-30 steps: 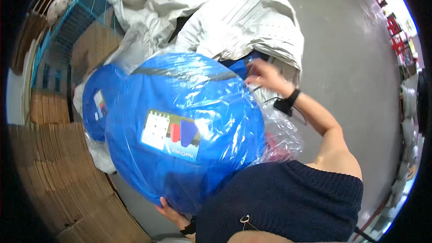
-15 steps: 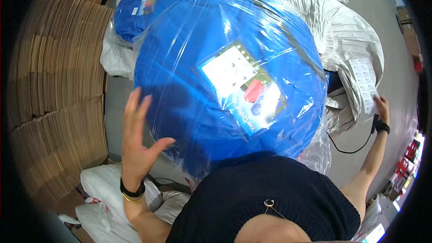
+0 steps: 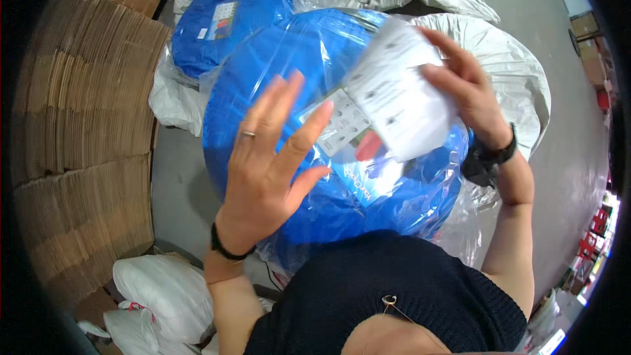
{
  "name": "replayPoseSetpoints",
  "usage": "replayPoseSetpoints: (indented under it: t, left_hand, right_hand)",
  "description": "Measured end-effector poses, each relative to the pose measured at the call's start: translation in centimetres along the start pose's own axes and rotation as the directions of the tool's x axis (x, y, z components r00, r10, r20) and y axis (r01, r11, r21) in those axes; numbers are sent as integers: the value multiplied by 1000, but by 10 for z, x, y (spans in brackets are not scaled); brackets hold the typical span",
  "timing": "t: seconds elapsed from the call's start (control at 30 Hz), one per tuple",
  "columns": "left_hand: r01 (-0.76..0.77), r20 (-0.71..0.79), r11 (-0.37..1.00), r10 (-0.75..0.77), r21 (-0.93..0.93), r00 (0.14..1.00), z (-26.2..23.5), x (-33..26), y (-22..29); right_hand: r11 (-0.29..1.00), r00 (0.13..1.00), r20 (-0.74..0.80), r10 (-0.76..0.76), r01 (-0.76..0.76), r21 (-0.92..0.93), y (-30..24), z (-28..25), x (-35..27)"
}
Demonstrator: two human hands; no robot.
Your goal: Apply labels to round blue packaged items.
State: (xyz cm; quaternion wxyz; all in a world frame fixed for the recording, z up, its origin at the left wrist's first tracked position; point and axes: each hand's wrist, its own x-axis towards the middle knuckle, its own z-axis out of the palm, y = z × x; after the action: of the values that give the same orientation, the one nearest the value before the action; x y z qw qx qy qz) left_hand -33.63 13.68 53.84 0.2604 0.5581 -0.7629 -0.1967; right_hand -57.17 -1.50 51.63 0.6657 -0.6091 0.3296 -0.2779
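Note:
A large round blue bundle (image 3: 240,105) in clear plastic wrap lies in front of me, with a printed picture insert (image 3: 338,121) under its plastic. My right hand (image 3: 470,95) grips a white sheet of printed labels (image 3: 401,92), held over the bundle and partly covering the insert. The sheet is blurred by motion. Fingers spread, my left hand (image 3: 263,167) is over the left side of the bundle near the insert and holds nothing. Whether it touches the plastic I cannot tell.
A smaller round blue bundle (image 3: 230,23) lies at the far left. Stacks of flat cardboard (image 3: 92,118) line the left side. Grey-white fabric sacks (image 3: 506,59) lie at the back right, and white bags (image 3: 161,296) at the lower left. Grey floor (image 3: 565,125) shows on the right.
My right hand has brought the label sheet from the sacks at the right to above the bundle. My left hand has moved right and forward over the bundle.

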Motion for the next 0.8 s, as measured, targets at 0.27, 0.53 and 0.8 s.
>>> replayPoseSetpoints:
  t: [0.27, 0.53, 0.8]
  left_hand:
    - [42, -374, 901, 137, 432, 917, 15, -1, -21]
    - [18, -447, 927, 163, 373, 880, 10, -5, -22]
    - [15, -457, 958, 123, 288, 881, 15, -9, -26]
  right_hand:
    - [985, 922, 376, -89, 25, 172, 4, 70, 34]
    - [679, 798, 364, -480, 601, -421, -11, 76, 34]
    - [393, 667, 528, -526, 741, -545, -9, 86, 32]
